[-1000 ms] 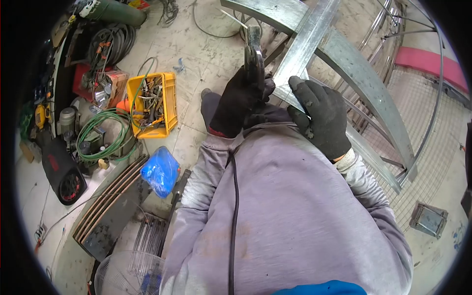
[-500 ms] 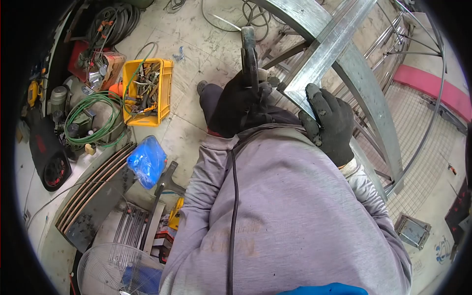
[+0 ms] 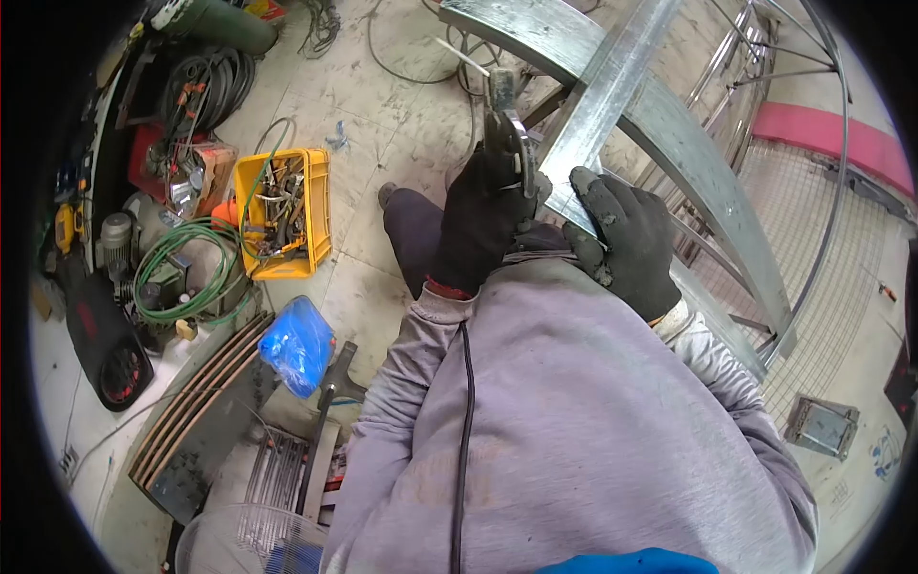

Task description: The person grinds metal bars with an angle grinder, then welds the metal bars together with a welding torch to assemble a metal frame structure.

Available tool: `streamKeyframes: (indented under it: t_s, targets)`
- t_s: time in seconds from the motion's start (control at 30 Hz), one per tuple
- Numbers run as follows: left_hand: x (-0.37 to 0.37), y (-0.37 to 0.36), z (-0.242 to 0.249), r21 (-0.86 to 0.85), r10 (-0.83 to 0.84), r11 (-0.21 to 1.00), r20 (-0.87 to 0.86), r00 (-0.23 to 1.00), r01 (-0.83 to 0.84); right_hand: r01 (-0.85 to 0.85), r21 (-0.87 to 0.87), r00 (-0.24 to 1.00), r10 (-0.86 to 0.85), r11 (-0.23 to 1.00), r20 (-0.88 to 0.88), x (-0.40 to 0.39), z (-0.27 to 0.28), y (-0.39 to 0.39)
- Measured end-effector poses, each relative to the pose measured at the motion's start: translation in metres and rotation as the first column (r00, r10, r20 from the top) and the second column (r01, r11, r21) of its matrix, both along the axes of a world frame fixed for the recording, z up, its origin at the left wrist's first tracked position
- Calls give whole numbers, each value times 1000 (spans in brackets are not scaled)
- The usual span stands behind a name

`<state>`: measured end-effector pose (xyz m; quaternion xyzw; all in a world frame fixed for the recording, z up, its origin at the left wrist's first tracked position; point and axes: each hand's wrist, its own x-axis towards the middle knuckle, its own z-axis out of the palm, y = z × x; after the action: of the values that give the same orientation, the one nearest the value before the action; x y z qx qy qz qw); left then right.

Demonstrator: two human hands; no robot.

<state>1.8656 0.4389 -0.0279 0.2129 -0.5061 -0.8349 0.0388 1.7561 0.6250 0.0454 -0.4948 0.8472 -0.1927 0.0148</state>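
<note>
My left hand (image 3: 473, 225), in a black glove, is closed around a welding electrode holder (image 3: 503, 124). A thin white welding rod (image 3: 463, 55) sticks out of the holder's head toward the upper left. My right hand (image 3: 636, 244), in a dark, worn glove, grips the near end of a shiny square metal tube (image 3: 609, 91), fingers on top and thumb at the near side. The tube lies across a curved metal bar (image 3: 703, 177). The rod tip is apart from the metal.
A yellow crate (image 3: 320, 215) of tools stands on the floor at left, beside a coiled green hose (image 3: 153, 251). Nearer are a blue plastic-wrapped bundle (image 3: 298, 346) and a fan (image 3: 244, 540). A black cable (image 3: 464, 430) runs down my shirt. Wire mesh (image 3: 813, 249) lies at right.
My left hand and the electrode holder have shifted slightly right and down, closer to the tube end. The view has moved a little. My right hand keeps its place on the tube.
</note>
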Motion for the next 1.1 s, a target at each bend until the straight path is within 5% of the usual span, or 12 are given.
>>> streamKeyframes:
  t_s: [0.07,0.23,0.33,0.5,0.8,0.87,1.0,1.07,1.1]
  targets:
    - [-5,6,1,-58,111,991,-97,989,-117,11,13,1000,-11,1000,14,0,-1,3]
    - [0,1,-10,-60,62,996,-42,997,-64,60,-42,990,-55,997,127,-2,1,5]
    - [1,2,-2,-6,55,998,10,998,-55,180,-204,980,-192,962,-44,-2,-10,9]
    - [-3,2,-5,38,86,995,84,993,-90,36,-17,999,-35,999,33,-12,8,2]
    - [0,-9,-1,-61,-37,997,114,993,44,64,4,998,-64,998,0,-6,3,-5]
    - [2,-11,-7,376,189,897,151,970,-233,49,-4,998,-49,999,-39,-9,-6,-3]
    - [28,-52,-21,370,88,907,300,950,-201,49,4,999,-49,999,-1,-7,-4,-5]
    - [39,-61,-13,-200,256,961,380,889,-191,41,19,996,-40,999,-82,-9,-12,-2]
    - [44,-61,-7,-280,338,928,362,869,-245,33,12,999,-32,999,-43,-10,-12,-3]
